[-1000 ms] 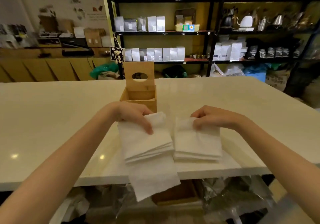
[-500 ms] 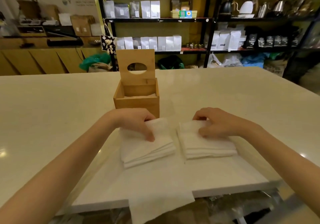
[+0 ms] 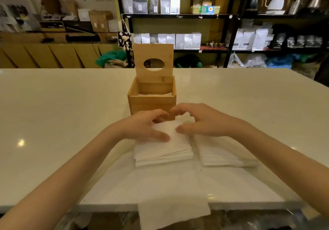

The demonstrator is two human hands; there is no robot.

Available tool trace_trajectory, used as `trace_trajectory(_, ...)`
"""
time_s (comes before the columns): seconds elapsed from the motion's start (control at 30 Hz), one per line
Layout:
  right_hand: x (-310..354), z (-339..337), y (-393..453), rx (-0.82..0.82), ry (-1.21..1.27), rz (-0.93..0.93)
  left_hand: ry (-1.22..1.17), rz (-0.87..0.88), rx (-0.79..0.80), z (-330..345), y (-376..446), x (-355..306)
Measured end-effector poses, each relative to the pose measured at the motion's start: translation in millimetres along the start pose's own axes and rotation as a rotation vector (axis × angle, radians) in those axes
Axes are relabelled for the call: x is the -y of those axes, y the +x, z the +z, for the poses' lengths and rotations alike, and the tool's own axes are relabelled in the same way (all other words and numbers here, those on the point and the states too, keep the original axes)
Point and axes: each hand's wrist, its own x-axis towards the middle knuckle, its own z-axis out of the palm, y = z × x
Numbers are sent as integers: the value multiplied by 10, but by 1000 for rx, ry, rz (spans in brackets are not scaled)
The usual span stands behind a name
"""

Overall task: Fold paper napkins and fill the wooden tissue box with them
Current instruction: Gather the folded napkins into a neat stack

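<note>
The wooden tissue box stands mid-table with its lid raised upright; a few white napkins lie inside. Just in front of it lies a left stack of folded napkins. My left hand grips the stack's far left part, thumb on top. My right hand has come over to the same stack, thumb on the top sheet and fingers curled over the far edge. A second folded stack lies untouched to the right. One unfolded napkin hangs over the table's front edge.
The white table stretches wide on both sides of the box. Behind it are black shelves with bags and kettles, and a wooden counter at the back left.
My right hand left the right stack and moved left onto the left stack. My left hand shifted slightly toward the box. The view has come closer to the box.
</note>
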Motion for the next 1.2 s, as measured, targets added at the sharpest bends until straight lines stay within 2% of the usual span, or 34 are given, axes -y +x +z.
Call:
trace_trajectory(0.17, -10, 17, 254, 102, 9, -3, -55, -74, -69, -173, -213, 89)
trace_trajectory(0.3, 78, 46, 377, 223, -53, -9, -22, -199, -8, -232, -303, 262)
trace_trajectory(0.43, 158, 93, 462, 326, -188, 6, -10, -218, 14, -191, -302, 305)
trace_trajectory(0.57, 216, 97, 533, 401, -186, 30, -42, -223, 58, -163, -274, 270)
trace_trajectory(0.73, 249, 106, 615, 442, -144, 66, -126, -230, 119, -185, -266, 188)
trace_trajectory(0.87, 291, 95, 642, 486, -118, 90, -130, -219, 71, -152, -248, 218)
trace_trajectory(1.03, 292, 87, 613, 439, -63, 75, -144, -197, 14, -124, -288, 242)
trace_trajectory(1.1, 285, 45, 598, 411, -22, 76, -131, -173, -119, -151, -337, 231)
trace_trajectory(1.17, 284, -25, 574, 377, 26, 88, -201, -95, -465, -174, -450, 115)
trace_trajectory(1.2, 286, -66, 563, 357, 48, 88, -312, -26, -652, -189, -552, 12)
